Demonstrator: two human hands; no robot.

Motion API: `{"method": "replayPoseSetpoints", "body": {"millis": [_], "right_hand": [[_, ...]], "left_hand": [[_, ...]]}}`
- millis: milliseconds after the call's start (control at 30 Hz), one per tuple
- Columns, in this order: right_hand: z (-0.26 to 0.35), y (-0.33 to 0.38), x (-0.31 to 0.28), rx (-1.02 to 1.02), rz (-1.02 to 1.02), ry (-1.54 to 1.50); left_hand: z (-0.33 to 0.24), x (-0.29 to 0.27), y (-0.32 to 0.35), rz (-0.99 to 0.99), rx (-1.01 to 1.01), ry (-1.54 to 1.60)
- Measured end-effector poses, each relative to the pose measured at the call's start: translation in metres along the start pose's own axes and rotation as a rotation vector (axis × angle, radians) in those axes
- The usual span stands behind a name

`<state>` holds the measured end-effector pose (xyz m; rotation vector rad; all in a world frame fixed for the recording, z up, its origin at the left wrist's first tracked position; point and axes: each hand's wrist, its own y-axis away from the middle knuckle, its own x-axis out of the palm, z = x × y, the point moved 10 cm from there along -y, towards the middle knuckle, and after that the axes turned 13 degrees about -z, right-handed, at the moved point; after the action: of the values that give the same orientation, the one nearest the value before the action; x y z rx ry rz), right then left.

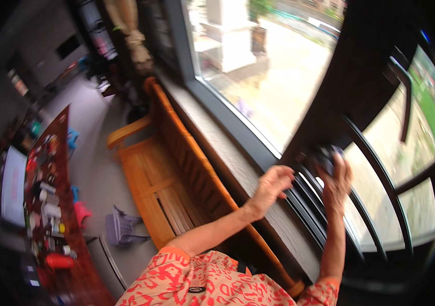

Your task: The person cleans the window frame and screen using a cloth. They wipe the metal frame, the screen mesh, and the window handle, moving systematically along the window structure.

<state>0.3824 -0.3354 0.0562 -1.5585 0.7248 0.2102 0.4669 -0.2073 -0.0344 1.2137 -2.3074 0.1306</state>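
Observation:
My right hand (337, 182) is raised to the dark window frame (324, 102), its fingers closed over a dark, bunched piece of cloth (324, 157). The cloth is blurred, and part of it is hidden behind the fingers. It lies against the lower part of the frame, just above the black window bars (375, 178). To the left, my left hand (270, 189) hovers over the sill and the sliding track, fingers loosely bent and apart, with nothing visible in it.
Below the window runs a rough grey sill (212, 137), with a wooden bench (151, 178) alongside. A purple plastic stool (120, 226) stands on the floor. Farther left, a long reddish table (59, 168) carries many small items and a screen (13, 186). A curtain (128, 33) hangs beyond the bench.

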Motion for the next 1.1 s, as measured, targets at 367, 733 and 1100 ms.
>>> {"method": "replayPoseSetpoints", "body": {"millis": [367,733,1100], "right_hand": [[0.009,0.012,0.025,-0.079,-0.058,0.072],[-0.023,0.043,0.024,-0.258,-0.023,0.303],[-0.111,0.11,-0.05,0.286,0.077,0.237]], "left_hand": [[-0.023,-0.072,0.003,-0.064,0.074,-0.158],[-0.021,-0.086,0.018,-0.13,0.185,-0.157],[0.019,-0.081,0.042,-0.114,0.089,-0.153]]}}
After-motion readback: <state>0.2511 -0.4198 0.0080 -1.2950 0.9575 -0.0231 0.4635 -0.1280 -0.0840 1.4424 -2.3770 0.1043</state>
